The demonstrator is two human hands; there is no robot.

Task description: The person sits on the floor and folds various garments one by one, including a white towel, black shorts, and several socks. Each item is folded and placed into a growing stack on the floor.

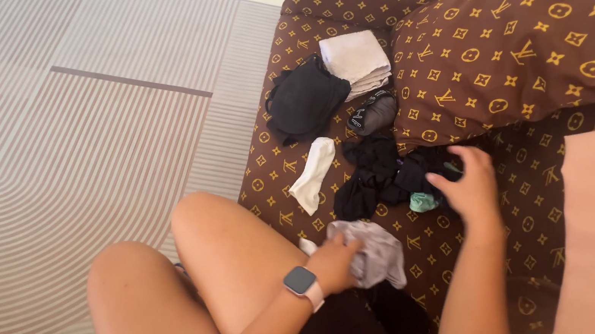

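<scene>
On the brown patterned sofa seat, two hands sort small laundry.

The left hand is clenched on a grey garment near the seat's front edge; the right hand, fingers spread apart, rests on a heap of black clothes mid-seat, a mint sock just beside it; a white sock, a black garment and folded white cloth lie towards the far edge, beside a matching pillow.

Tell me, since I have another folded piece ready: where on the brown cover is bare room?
Free: the strip between the white sock and the cover's left edge, and right of the right hand. Crowded: around the dark pile, below the pillow.
</scene>
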